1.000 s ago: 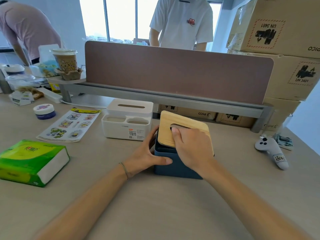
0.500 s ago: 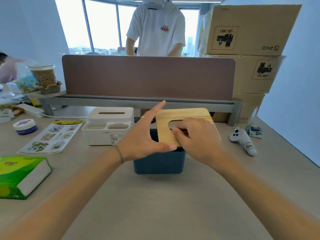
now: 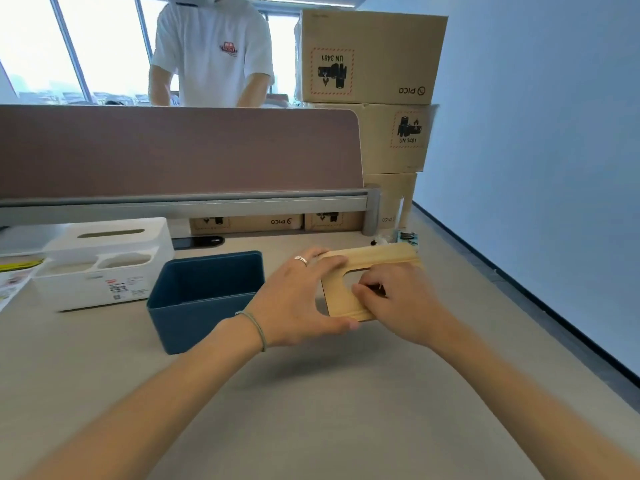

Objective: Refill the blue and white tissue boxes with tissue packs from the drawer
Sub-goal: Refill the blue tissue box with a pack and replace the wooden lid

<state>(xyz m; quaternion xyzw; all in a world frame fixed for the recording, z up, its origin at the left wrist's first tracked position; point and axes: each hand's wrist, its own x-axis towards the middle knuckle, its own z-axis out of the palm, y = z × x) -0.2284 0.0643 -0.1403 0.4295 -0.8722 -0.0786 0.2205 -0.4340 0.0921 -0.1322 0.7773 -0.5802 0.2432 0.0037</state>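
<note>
The blue tissue box stands lidless on the desk, and its inside looks empty. Its wooden lid is to the right of the box, low over the desk. My right hand grips the lid with fingers through its slot. My left hand holds the lid's left edge, thumb under the near corner. The white tissue box, lid on, sits to the left of the blue one. No tissue pack or drawer is in view.
A brown divider panel runs along the desk's back edge, with a person in a white shirt behind it. Stacked cardboard boxes stand at the back right. A sticker sheet lies at the far left. The desk edge runs along the right.
Both hands have lifted the wooden lid off the blue box and carried it to the right and down toward the desk. My view has turned right, so the green tissue pack is out of frame.
</note>
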